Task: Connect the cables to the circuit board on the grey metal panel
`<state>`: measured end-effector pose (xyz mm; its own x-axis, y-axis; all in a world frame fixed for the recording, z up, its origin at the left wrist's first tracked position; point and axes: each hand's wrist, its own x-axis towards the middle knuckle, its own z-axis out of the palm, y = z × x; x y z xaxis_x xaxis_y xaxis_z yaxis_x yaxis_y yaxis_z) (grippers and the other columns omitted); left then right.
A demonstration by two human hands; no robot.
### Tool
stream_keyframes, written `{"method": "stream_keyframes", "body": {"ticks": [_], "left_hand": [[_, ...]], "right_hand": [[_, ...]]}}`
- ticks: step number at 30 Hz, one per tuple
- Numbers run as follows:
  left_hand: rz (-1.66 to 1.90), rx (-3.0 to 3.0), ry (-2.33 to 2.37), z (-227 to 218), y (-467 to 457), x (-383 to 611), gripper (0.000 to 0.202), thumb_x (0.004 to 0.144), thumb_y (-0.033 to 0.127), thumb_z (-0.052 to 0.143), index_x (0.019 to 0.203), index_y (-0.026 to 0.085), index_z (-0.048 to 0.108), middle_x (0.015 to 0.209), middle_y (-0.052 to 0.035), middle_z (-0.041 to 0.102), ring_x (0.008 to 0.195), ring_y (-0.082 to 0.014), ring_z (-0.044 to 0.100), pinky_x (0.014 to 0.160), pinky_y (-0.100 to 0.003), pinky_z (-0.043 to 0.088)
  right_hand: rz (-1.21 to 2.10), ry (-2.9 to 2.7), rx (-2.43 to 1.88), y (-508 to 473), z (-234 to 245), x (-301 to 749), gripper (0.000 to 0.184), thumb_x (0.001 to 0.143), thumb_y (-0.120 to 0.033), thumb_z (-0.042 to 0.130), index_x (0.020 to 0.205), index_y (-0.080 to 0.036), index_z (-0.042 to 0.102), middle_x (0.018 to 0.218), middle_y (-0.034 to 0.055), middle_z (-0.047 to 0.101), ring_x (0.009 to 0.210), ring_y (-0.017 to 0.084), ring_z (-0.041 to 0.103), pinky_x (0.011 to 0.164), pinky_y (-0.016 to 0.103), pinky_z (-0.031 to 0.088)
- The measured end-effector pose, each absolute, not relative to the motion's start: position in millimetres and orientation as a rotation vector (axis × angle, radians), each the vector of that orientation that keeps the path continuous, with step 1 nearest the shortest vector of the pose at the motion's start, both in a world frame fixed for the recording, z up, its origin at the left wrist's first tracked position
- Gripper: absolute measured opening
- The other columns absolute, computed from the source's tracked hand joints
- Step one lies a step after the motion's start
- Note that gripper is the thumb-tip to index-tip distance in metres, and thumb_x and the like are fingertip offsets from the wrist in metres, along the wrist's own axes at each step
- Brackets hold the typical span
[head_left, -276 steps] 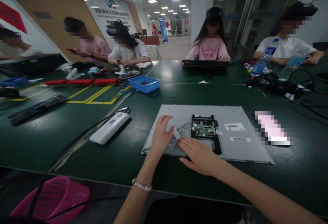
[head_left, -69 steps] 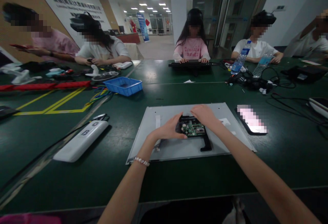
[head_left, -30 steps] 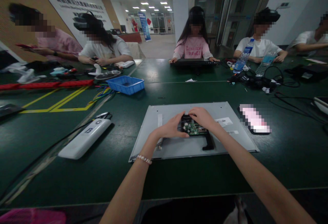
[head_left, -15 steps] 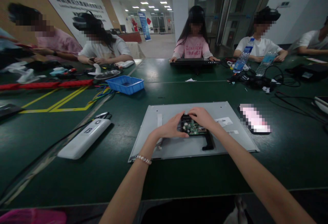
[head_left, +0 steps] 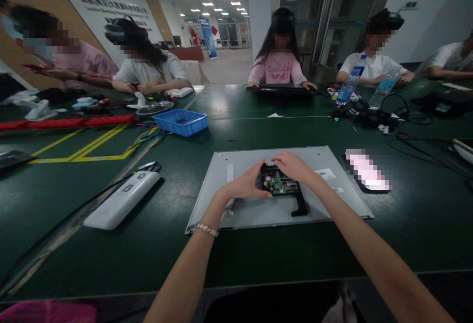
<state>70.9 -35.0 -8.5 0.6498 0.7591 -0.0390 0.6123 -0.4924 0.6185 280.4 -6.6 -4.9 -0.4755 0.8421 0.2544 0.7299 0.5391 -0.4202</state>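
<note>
A grey metal-backed display panel lies flat on the green table in front of me. On its middle sits a green circuit board in a black plastic frame, one arm of which reaches toward me. My left hand wraps round the left side of the frame, thumb at the near edge and fingers at the far edge. My right hand is at the far edge of the board with its fingers curled together. Whatever its fingertips hold is hidden.
A white power bank with a cable lies to the left, a phone to the right. Beyond the panel are a blue plastic tray, water bottles and tangled cables. Several people sit round the table; one opposite holds a black screen.
My right hand has shifted slightly up and left along the far edge of the board, uncovering a bit more of its right side. My left hand stays in place.
</note>
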Motion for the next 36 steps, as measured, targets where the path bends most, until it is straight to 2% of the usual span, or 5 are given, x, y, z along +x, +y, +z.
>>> {"method": "stream_keyframes", "body": {"ticks": [6,12,18,24,36], "left_hand": [[0.338,2.303,1.027,-3,-37,71,0.112,0.064,0.048,0.070,0.145,0.016,-0.002,0.151,-0.0167,0.007,0.137,-0.0317,0.013,0.112,-0.046,0.016],[0.379,2.453,1.004,13,-49,82,0.105,0.067,0.044,0.070,0.145,0.022,0.004,0.152,-0.0119,0.003,0.138,-0.0315,0.007,0.112,-0.048,0.017],[0.412,2.566,0.905,16,-63,105,0.079,0.079,0.035,0.061,0.143,0.025,0.016,0.150,-0.0083,0.019,0.138,-0.0254,0.016,0.112,-0.045,0.021],[0.443,2.641,0.896,13,-68,118,0.062,0.084,0.027,0.054,0.139,0.025,0.026,0.143,-0.0067,0.034,0.133,-0.0225,0.029,0.110,-0.044,0.026],[0.352,2.824,0.915,6,-74,130,0.052,0.087,0.026,0.050,0.136,0.022,0.032,0.134,-0.0068,0.043,0.126,-0.0201,0.038,0.105,-0.037,0.031]], "right_hand": [[0.383,-2.349,-1.441,-17,17,340,0.029,0.087,-0.021,0.043,0.100,-0.016,0.068,0.106,0.0097,0.066,0.099,0.022,0.059,0.086,0.032,0.042],[0.571,-2.322,-1.630,-35,-3,402,0.038,0.073,-0.020,0.055,0.110,-0.017,0.064,0.106,0.0092,0.066,0.090,0.021,0.061,0.079,0.032,0.046],[0.649,-2.260,-1.632,-43,-15,404,0.020,0.073,-0.026,0.055,0.088,-0.019,0.067,0.086,0.0064,0.067,0.075,0.019,0.061,0.069,0.031,0.045],[0.665,-2.021,-1.672,-48,-17,405,0.028,0.076,-0.031,0.053,0.098,-0.021,0.067,0.085,0.0058,0.066,0.070,0.018,0.062,0.063,0.030,0.046],[1.442,-1.530,-1.445,-63,-16,372,0.015,0.074,-0.029,0.062,0.085,-0.018,0.060,0.076,0.0044,0.066,0.069,0.014,0.065,0.057,0.023,0.051]]}}
